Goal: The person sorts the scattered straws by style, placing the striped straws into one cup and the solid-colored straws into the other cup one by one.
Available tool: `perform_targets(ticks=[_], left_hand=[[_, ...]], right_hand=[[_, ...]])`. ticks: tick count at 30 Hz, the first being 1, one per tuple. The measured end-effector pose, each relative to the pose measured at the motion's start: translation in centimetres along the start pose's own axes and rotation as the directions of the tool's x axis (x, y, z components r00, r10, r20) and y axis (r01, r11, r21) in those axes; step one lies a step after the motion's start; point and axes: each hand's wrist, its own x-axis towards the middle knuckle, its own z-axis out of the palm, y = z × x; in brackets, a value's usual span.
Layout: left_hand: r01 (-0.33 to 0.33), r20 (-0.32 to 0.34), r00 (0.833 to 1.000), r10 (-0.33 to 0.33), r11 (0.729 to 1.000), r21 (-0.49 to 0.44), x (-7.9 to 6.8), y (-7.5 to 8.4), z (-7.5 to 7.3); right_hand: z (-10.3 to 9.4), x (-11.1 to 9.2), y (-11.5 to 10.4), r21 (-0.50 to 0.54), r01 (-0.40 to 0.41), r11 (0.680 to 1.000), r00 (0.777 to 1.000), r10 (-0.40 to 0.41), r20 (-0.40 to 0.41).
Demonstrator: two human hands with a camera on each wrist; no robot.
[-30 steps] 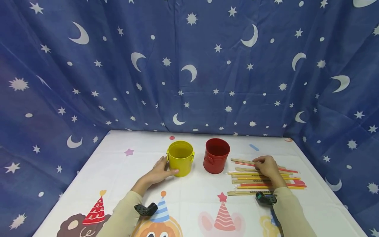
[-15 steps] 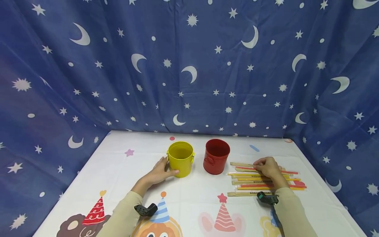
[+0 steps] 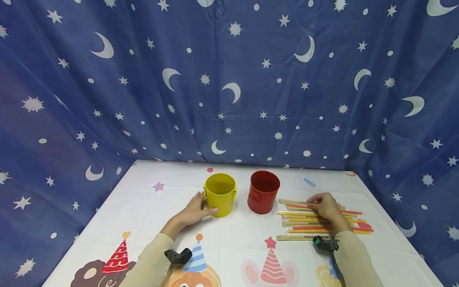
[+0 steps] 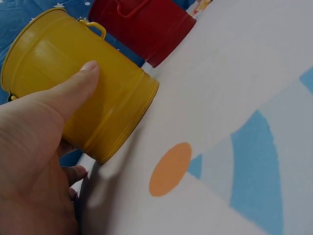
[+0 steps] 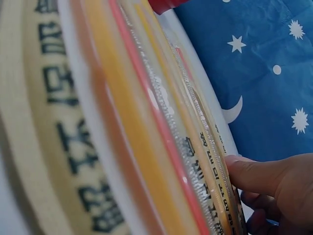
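Observation:
My left hand (image 3: 191, 214) holds the side of a small yellow bucket (image 3: 223, 204), which stands upright. In the left wrist view the thumb (image 4: 78, 90) lies along the bucket's wall while the other fingers are mostly hidden beyond it. On the right, my right hand (image 3: 325, 206) pinches a paper-wrapped straw (image 3: 292, 201) at the far edge of a row of wrapped straws. A clear-wrapped red straw (image 3: 353, 212) lies just in front of it. Thumb and fingertips meet at the row's far edge in the right wrist view, the fingertips partly hidden.
A red bucket (image 3: 264, 199) stands between the yellow bucket and the straws. Several paper-wrapped and clear-wrapped yellow straws (image 3: 295, 230) lie side by side nearer me. A blue star-and-moon curtain (image 3: 229, 99) hangs behind the white printed tablecloth (image 3: 143, 203).
The farthest paper-wrapped straw and the red straw beside it have shifted slightly toward me under my right hand. The left hand and both buckets keep their places; the head view has tilted a little.

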Motion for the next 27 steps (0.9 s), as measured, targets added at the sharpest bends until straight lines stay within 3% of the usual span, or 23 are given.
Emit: perform_targets(ticks=[3, 7, 14, 18, 23, 25, 27], left_hand=[[-0.002, -0.001, 1.0, 0.002, 1.0, -0.003, -0.1, 0.0, 0.0], [0.001, -0.002, 1.0, -0.001, 1.0, -0.007, -0.2, -0.1, 0.1], [0.004, -0.006, 1.0, -0.004, 1.0, 0.01, 0.1, -0.2, 0.1], [0.009, -0.001, 1.0, -0.009, 1.0, 0.024, 0.1, -0.2, 0.1], [0.017, 0.01, 1.0, -0.018, 0.999, 0.029, 0.0, 0.1, -0.1], [0.018, 0.013, 1.0, -0.018, 0.999, 0.029, 0.0, 0.2, -0.2], [0.017, 0.015, 1.0, -0.018, 0.999, 0.029, 0.0, 0.2, -0.2]], right_hand=[[0.0, 0.0, 0.0, -0.009, 0.008, 1.0, 1.0, -0.008, -0.007], [0.0, 0.0, -0.1, -0.023, 0.084, 0.996, 0.993, -0.086, -0.075], [-0.9, -0.2, -0.5, -0.048, 0.217, 0.975, 0.942, -0.222, -0.25], [-1.4, -0.4, -1.2, 0.027, 0.263, 0.964, 0.907, -0.237, -0.347], [-2.4, -1.1, -3.5, 0.162, 0.387, 0.908, 0.845, -0.279, -0.455], [-3.1, -2.0, -5.1, 0.236, 0.412, 0.88, 0.838, -0.264, -0.478], [-3.8, -3.0, -6.6, 0.309, 0.413, 0.857, 0.843, -0.232, -0.485]])
